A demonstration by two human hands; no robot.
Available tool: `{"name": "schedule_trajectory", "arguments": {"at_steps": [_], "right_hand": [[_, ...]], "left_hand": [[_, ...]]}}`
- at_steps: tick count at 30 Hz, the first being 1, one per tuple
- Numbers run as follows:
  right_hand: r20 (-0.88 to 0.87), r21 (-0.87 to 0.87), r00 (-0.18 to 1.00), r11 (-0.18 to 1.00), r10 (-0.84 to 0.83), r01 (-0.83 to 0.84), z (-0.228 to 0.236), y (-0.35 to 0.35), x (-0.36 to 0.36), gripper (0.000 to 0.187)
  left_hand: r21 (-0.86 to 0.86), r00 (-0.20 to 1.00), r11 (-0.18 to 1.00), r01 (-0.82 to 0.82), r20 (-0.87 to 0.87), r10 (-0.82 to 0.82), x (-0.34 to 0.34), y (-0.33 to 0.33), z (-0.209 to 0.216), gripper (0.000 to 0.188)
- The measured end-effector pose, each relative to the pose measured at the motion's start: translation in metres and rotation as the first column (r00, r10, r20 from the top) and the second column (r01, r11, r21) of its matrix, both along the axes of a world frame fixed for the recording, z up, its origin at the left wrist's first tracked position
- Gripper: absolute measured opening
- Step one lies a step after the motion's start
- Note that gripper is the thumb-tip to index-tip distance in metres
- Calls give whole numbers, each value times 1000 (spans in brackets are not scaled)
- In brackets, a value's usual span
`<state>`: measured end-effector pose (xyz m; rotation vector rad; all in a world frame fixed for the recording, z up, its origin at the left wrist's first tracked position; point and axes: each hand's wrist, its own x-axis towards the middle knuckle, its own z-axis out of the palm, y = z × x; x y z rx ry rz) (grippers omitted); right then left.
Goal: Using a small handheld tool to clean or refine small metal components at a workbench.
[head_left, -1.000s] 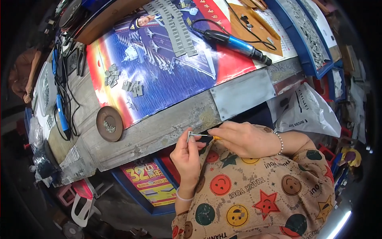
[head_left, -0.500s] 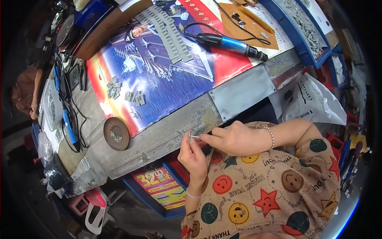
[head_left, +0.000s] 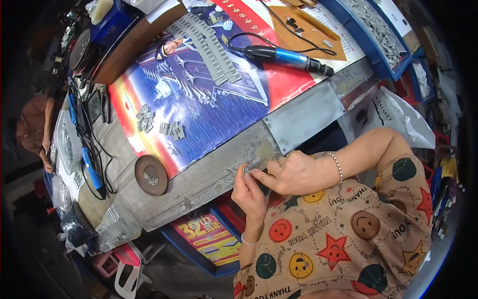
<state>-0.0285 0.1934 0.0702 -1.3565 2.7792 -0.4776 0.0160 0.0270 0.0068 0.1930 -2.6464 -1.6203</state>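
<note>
"What's in the left hand [head_left: 250,198]?"

"A small metal piece [head_left: 247,170], pinched between thumb and fingers. It sits in front of the person, by the near edge of the counter [head_left: 191,189] as seen from above."

"And the right hand [head_left: 295,173]?"

"Its fingers are curled, with the tips up against the piece from the right. Whether they grip it or something else, I can't tell; the palm is hidden."

"What lies nearest?"

"Right of the piece and a little farther off, a flat grey plate [head_left: 303,119]. To the left, a brown dish [head_left: 141,175] with a little heap of tiny metal bits [head_left: 151,179]."

"Farther back?"

"A glossy poster [head_left: 199,132]. Two loose clusters of grey pieces [head_left: 173,130] lie on its left part, and grey strips [head_left: 211,50] run side by side toward its far edge. Right of those rests a blue and black power tool [head_left: 291,58], its black cord looping behind."

"And out on the sides?"

"Far right, a blue tray [head_left: 390,74] full of grey parts; nearer, a white plastic bag [head_left: 401,119]. On the left, a slim blue-handled tool [head_left: 91,172] among black cords, and beyond it another person's hand [head_left: 47,162]."
</note>
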Motion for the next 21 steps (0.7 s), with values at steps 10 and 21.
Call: {"name": "schedule_trajectory", "arguments": {"at_steps": [10,21], "right_hand": [[452,-318,892,929,-26,188,-10,-2,-4,43],[518,2,846,989,-127,147,3,2,-13,36]], "left_hand": [[22,1000,999,-24,-8,24,1,1,-3,22],[-88,988,996,-23,-154,9,-1,4,-10,21]]}}
